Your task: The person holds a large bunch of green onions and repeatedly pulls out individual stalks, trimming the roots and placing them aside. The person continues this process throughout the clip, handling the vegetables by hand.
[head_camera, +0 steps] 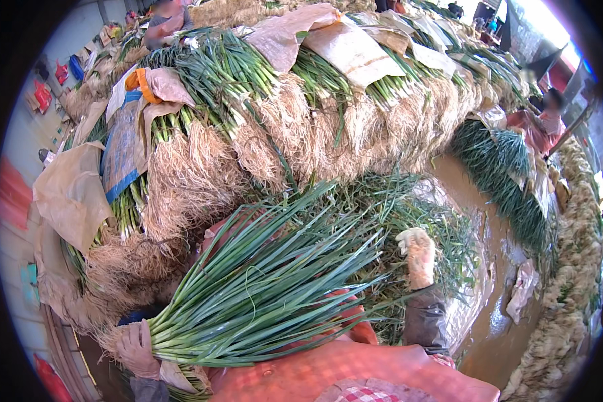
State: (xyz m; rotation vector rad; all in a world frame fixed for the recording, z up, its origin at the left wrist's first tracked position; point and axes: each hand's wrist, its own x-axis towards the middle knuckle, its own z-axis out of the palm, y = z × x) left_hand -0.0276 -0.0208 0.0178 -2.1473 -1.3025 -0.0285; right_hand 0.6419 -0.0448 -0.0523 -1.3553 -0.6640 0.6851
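A large bunch of green onions (pixel 271 291) lies slanted across my lap, its long leaves fanning out to the upper right. My left hand (pixel 138 347) grips the bunch at its pale lower stems, beside the roots (pixel 109 341). Away from the bunch, my right hand (pixel 418 251) is raised over a heap of loose green leaves (pixel 432 211). Its fingers look whitish and bent, a little apart, and nothing shows in them. Below the bunch is my red apron (pixel 331 372). Another bundle's stems (pixel 193 379) show beneath my left wrist.
Piled green onions with tangled roots (pixel 196 171) rise in front, partly covered by sacks (pixel 352 53). Wet brown floor (pixel 497 311) runs along the right, with a plastic scrap (pixel 523 289) on it. One person (pixel 540 123) is at the right, another (pixel 166 22) behind the pile.
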